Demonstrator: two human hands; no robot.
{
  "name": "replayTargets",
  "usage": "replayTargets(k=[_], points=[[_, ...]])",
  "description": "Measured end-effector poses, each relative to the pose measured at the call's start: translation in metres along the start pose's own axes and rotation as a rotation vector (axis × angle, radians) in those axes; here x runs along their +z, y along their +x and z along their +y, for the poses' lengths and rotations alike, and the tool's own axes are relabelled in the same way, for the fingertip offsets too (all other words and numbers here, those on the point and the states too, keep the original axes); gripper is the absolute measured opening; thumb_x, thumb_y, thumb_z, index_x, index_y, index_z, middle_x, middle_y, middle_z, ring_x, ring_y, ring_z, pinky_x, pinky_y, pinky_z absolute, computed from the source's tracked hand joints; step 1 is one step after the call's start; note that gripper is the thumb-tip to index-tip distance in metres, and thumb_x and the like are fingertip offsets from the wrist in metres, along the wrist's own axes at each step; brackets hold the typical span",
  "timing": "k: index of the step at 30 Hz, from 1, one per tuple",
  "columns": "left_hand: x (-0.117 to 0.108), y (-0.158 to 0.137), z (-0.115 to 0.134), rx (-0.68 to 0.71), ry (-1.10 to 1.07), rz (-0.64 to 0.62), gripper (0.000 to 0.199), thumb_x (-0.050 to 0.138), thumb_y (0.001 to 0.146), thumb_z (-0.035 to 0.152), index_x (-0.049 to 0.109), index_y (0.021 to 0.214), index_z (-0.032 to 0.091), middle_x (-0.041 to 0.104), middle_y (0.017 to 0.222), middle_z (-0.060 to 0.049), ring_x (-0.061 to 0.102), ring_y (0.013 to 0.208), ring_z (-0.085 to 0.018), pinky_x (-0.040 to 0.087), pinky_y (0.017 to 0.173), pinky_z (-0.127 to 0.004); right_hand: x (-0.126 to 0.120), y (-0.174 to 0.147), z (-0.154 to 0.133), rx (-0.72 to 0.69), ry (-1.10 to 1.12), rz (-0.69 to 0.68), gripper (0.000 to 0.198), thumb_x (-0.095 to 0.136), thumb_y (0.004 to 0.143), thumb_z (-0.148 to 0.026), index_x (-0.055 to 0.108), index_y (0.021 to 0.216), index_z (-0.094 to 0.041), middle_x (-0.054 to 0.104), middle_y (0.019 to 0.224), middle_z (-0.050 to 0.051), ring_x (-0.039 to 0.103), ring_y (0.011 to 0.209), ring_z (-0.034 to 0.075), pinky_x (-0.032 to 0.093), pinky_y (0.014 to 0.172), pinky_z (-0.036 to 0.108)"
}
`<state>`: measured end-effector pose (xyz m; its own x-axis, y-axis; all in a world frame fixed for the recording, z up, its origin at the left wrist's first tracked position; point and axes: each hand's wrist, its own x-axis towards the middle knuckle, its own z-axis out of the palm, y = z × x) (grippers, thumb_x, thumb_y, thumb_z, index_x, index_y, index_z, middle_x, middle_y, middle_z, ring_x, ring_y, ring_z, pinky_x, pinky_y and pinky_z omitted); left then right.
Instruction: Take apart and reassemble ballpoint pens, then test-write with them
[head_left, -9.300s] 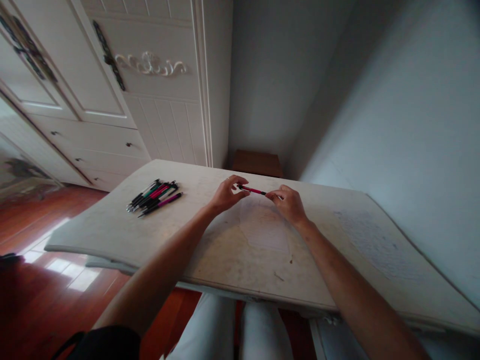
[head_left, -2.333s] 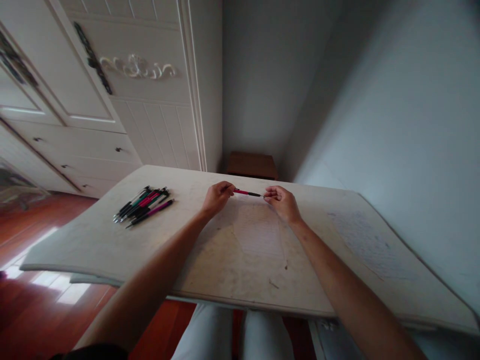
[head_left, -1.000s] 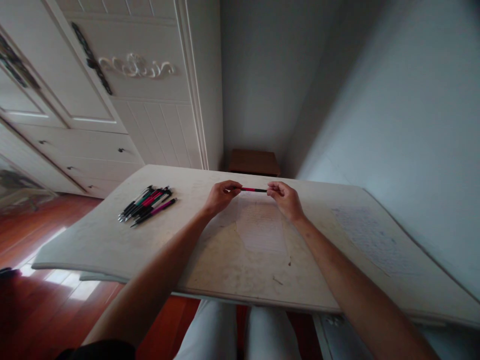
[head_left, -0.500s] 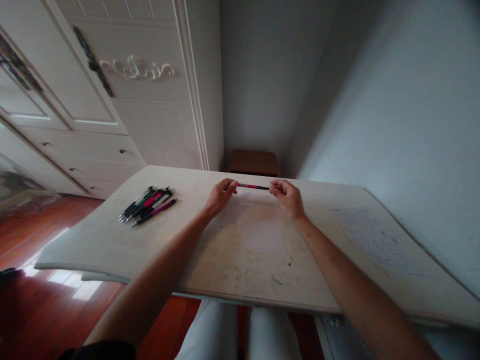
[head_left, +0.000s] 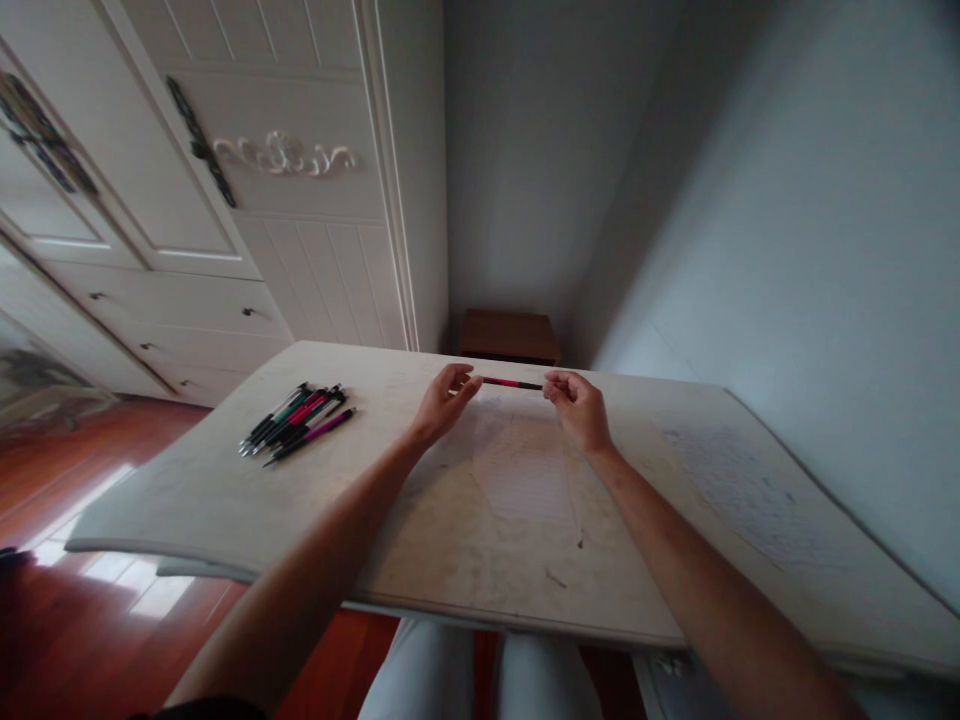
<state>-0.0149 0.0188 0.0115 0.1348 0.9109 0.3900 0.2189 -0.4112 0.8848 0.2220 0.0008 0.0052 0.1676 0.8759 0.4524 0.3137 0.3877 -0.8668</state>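
Observation:
A slim red and black pen [head_left: 511,383] is held level above the far part of the table, stretched between my two hands. Its left end is pinched in the fingertips of my left hand [head_left: 446,402]. At the other end, my right hand [head_left: 579,405] has thumb and fingers closed on the black tip. Beneath the hands lies a pale lined sheet of paper [head_left: 521,465]. Off to the left of my left hand, several pens [head_left: 296,420] in black, green, red, white and purple lie in a loose heap.
The white table [head_left: 187,500] has worn, stained patches and small dark bits near its front edge. Another sheet covered in writing [head_left: 750,495] lies to the right. A white wardrobe [head_left: 315,270] stands behind at left, a brown wooden box-like piece [head_left: 510,333] beyond the far edge.
The view has tilted slightly, so everything sits a little lower. My left hand's fingers have shifted at the pen's end and the pen appears slightly turned; both hands stay at it.

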Motion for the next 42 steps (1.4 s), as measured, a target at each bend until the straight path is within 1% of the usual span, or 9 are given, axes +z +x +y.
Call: replayTargets(k=[4,9,16,20,23,27,33,37,42], points=[[0.002,0.001,-0.001,-0.01,0.038,-0.094,0.033,0.051,0.089,0.044,0.063,0.078,0.016,0.065,0.068,-0.003,0.059,0.063,-0.014,0.047,0.062,-0.026,0.0,0.0,0.0,0.009,0.003,-0.004,0.027,0.066,0.076,-0.039,0.067,0.094,-0.019,0.071,0.086,0.008,0.066,0.079,0.021,0.054,0.076,0.037],[0.001,-0.001,0.003,0.076,0.041,-0.042,0.016,0.063,0.078,0.025,0.065,0.092,0.017,0.07,0.087,-0.005,0.064,0.078,-0.015,0.05,0.069,-0.026,0.0,-0.001,-0.001,0.02,0.03,-0.01,0.027,0.066,0.076,-0.039,0.067,0.094,-0.018,0.07,0.082,0.007,0.065,0.075,0.02,0.054,0.074,0.036],[0.002,-0.005,0.002,0.058,0.008,-0.054,0.048,0.067,0.079,0.032,0.056,0.123,0.015,0.071,0.094,-0.008,0.066,0.079,-0.015,0.051,0.067,-0.025,-0.001,0.0,-0.003,-0.033,-0.015,0.034,0.025,0.062,0.08,-0.038,0.067,0.094,-0.018,0.069,0.08,0.006,0.063,0.071,0.018,0.052,0.071,0.034],[0.003,-0.004,0.004,-0.009,-0.011,-0.081,0.037,0.057,0.087,0.045,0.065,0.102,0.013,0.07,0.08,-0.007,0.065,0.068,-0.015,0.051,0.062,-0.025,-0.001,0.0,-0.004,-0.027,-0.003,0.04,0.026,0.062,0.079,-0.039,0.067,0.093,-0.017,0.069,0.081,0.007,0.063,0.07,0.018,0.051,0.069,0.034],[0.003,-0.003,0.004,-0.001,0.015,-0.088,0.027,0.056,0.086,0.039,0.067,0.085,0.015,0.069,0.072,-0.005,0.062,0.062,-0.014,0.05,0.06,-0.025,-0.001,-0.001,-0.004,-0.045,-0.017,0.024,0.025,0.062,0.08,-0.038,0.067,0.093,-0.018,0.068,0.077,0.006,0.063,0.07,0.018,0.05,0.07,0.034],[0.001,-0.001,0.004,0.079,0.034,-0.058,0.013,0.062,0.074,0.018,0.07,0.085,0.017,0.072,0.083,-0.005,0.066,0.076,-0.016,0.051,0.069,-0.026,-0.001,-0.002,-0.004,-0.033,-0.047,0.005,0.025,0.06,0.082,-0.039,0.068,0.092,-0.018,0.069,0.08,0.007,0.063,0.07,0.019,0.051,0.07,0.035],[0.0,-0.002,0.001,0.086,-0.062,-0.09,0.042,0.056,0.064,0.006,0.066,0.104,0.015,0.068,0.109,-0.01,0.067,0.094,-0.019,0.051,0.069,-0.025,-0.001,-0.002,-0.006,-0.024,-0.059,0.008,0.028,0.059,0.084,-0.042,0.069,0.09,-0.017,0.068,0.076,0.006,0.063,0.07,0.019,0.05,0.068,0.034],[0.001,-0.003,0.002,0.014,-0.085,-0.101,0.031,0.061,0.072,0.016,0.066,0.103,0.014,0.071,0.096,-0.009,0.066,0.087,-0.018,0.05,0.07,-0.026,-0.002,-0.002,-0.009,-0.026,-0.03,0.034,0.027,0.06,0.083,-0.042,0.069,0.089,-0.017,0.068,0.077,0.007,0.063,0.071,0.019,0.051,0.07,0.035],[0.002,-0.002,0.004,-0.061,-0.049,-0.134,0.028,0.058,0.085,0.04,0.068,0.077,0.014,0.07,0.069,-0.006,0.06,0.059,-0.013,0.046,0.057,-0.024,-0.001,-0.002,-0.011,-0.038,-0.028,0.039,0.026,0.059,0.082,-0.041,0.068,0.089,-0.018,0.069,0.076,0.006,0.064,0.069,0.019,0.051,0.068,0.035]])
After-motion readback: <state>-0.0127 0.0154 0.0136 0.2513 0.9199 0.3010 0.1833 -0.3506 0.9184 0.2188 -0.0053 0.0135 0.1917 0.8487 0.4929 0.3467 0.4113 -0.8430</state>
